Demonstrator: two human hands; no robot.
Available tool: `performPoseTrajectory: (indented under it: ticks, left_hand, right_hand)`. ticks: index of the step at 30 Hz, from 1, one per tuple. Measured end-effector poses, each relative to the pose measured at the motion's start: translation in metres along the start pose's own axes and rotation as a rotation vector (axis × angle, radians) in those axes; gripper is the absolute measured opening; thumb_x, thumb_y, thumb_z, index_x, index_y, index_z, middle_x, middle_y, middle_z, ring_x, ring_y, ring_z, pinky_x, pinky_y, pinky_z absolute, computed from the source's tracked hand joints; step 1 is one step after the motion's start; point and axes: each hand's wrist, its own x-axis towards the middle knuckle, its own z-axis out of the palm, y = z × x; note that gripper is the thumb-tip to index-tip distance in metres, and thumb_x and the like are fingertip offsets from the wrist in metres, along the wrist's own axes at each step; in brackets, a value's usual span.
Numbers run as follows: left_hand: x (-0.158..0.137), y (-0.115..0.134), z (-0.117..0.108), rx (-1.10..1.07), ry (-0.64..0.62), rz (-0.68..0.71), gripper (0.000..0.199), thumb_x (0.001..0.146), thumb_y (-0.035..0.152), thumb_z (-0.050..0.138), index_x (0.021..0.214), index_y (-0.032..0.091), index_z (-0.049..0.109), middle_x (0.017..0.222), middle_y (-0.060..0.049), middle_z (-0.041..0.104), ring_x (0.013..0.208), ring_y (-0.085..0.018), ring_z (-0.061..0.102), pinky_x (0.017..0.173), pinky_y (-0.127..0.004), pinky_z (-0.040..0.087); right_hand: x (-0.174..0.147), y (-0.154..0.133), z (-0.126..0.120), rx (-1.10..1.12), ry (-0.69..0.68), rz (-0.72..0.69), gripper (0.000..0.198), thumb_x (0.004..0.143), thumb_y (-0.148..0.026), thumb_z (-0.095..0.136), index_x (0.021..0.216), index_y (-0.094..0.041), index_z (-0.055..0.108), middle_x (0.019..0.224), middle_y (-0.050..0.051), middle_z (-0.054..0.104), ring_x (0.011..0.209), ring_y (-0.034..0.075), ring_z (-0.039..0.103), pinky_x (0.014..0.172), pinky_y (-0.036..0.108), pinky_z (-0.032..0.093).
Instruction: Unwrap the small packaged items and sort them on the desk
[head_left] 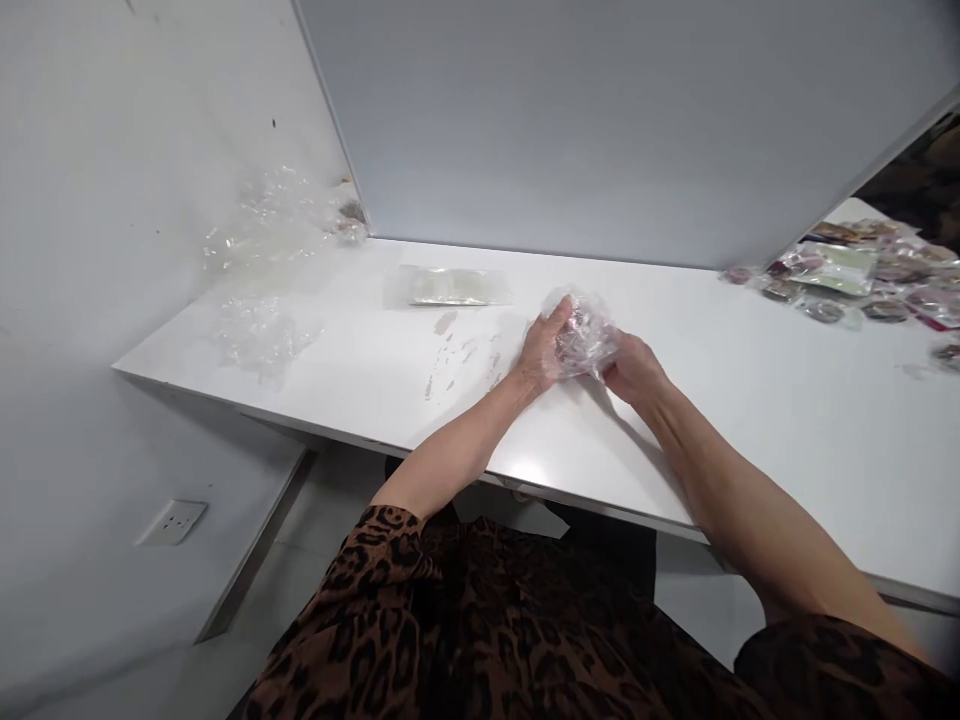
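Both of my hands are around a crumpled clear plastic bag (586, 335) over the middle of the white table. Small reddish or pinkish contents show through it, too blurred to name. My left hand (541, 350) grips the bag's left side, thumb lying on top of the plastic. On the right side my right hand (634, 368) closes on the bag's edge, its fingertips partly hidden. To the left of the hands a flat clear packet with a pale green insert (459, 287) lies on the table.
Loose clear plastic wrappers (259, 335) lie at the table's left end, with more film (277, 220) heaped against the wall. At the far right is a pile of small wrapped packets (847, 270). A grey partition (570, 130) rises along the back of the white table (795, 430).
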Motion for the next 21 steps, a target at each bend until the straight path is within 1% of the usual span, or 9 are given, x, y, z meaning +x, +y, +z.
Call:
performPoseTrajectory:
  ticks: [2,4,7,10,12,13,15,17,21]
  left_hand:
    - [0.007,0.001,-0.002,-0.054,0.062,0.075,0.038,0.096,0.056,0.072,0.100,0.018,0.068,0.081,-0.003,0.069,0.087,-0.016,0.072,0.082,-0.027,0.058]
    - [0.013,0.003,-0.006,-0.084,0.168,0.135,0.033,0.100,0.052,0.068,0.102,0.019,0.065,0.086,-0.001,0.070,0.093,-0.014,0.072,0.087,-0.026,0.056]
    - [0.017,0.004,-0.013,-0.056,0.303,0.164,0.033,0.101,0.053,0.065,0.109,0.021,0.062,0.092,-0.002,0.070,0.098,-0.015,0.072,0.090,-0.028,0.056]
    - [0.012,0.004,-0.014,0.005,0.282,0.168,0.042,0.098,0.058,0.067,0.117,0.021,0.060,0.094,-0.003,0.070,0.097,-0.017,0.073,0.089,-0.031,0.056]
    - [0.007,0.003,-0.012,0.013,0.219,0.182,0.038,0.097,0.052,0.072,0.116,0.020,0.061,0.091,-0.002,0.070,0.093,-0.016,0.072,0.086,-0.030,0.056]
    - [0.004,0.003,-0.010,0.000,0.186,0.190,0.032,0.097,0.045,0.074,0.112,0.020,0.062,0.089,0.000,0.069,0.090,-0.014,0.071,0.085,-0.028,0.055]
    - [0.001,0.005,-0.007,-0.071,0.133,0.187,0.019,0.096,0.032,0.076,0.101,0.018,0.064,0.084,0.002,0.066,0.081,-0.010,0.068,0.082,-0.024,0.053]
    - [-0.001,0.009,-0.005,-0.191,0.098,0.111,0.012,0.097,0.026,0.072,0.093,0.017,0.065,0.078,0.004,0.063,0.073,-0.007,0.065,0.080,-0.020,0.053]
    - [-0.003,0.015,-0.006,-0.361,0.046,-0.175,0.026,0.102,0.042,0.065,0.096,0.017,0.068,0.085,-0.002,0.068,0.081,-0.014,0.069,0.089,-0.032,0.060]
  right_hand:
    - [0.002,-0.002,-0.005,-0.009,0.035,-0.073,0.053,0.074,-0.073,0.077,0.091,-0.024,0.066,0.094,0.010,0.071,0.092,0.030,0.069,0.064,0.038,0.057]
    - [0.001,-0.004,-0.012,-0.064,-0.031,-0.157,0.066,0.071,-0.081,0.077,0.107,-0.026,0.067,0.117,0.010,0.071,0.114,0.033,0.067,0.080,0.041,0.061]
    - [-0.002,-0.005,-0.018,-0.301,-0.170,-0.261,0.107,0.053,-0.063,0.099,0.145,-0.034,0.053,0.155,0.010,0.054,0.143,0.037,0.050,0.109,0.050,0.052]
    - [-0.005,0.001,-0.016,-0.432,-0.231,-0.264,0.137,0.043,-0.045,0.107,0.160,-0.034,0.038,0.166,0.014,0.041,0.149,0.040,0.042,0.117,0.056,0.045]
    - [-0.004,0.004,-0.014,-0.348,-0.204,-0.253,0.128,0.046,-0.046,0.106,0.157,-0.032,0.045,0.158,0.013,0.050,0.142,0.038,0.051,0.112,0.054,0.051]
    - [-0.003,0.005,-0.013,-0.277,-0.172,-0.253,0.114,0.049,-0.049,0.105,0.149,-0.030,0.053,0.149,0.011,0.058,0.134,0.035,0.057,0.108,0.050,0.054]
    - [0.002,0.003,-0.014,-0.119,-0.091,-0.249,0.073,0.061,-0.058,0.099,0.120,-0.026,0.070,0.123,0.008,0.071,0.115,0.028,0.067,0.096,0.042,0.060]
    - [0.008,-0.002,-0.018,0.061,-0.024,-0.224,0.045,0.074,-0.061,0.090,0.090,-0.023,0.072,0.101,0.007,0.074,0.096,0.022,0.070,0.083,0.035,0.063]
    - [0.017,-0.013,-0.026,0.400,0.057,-0.181,0.034,0.090,-0.050,0.078,0.074,-0.024,0.063,0.085,0.003,0.075,0.082,0.018,0.072,0.070,0.031,0.063]
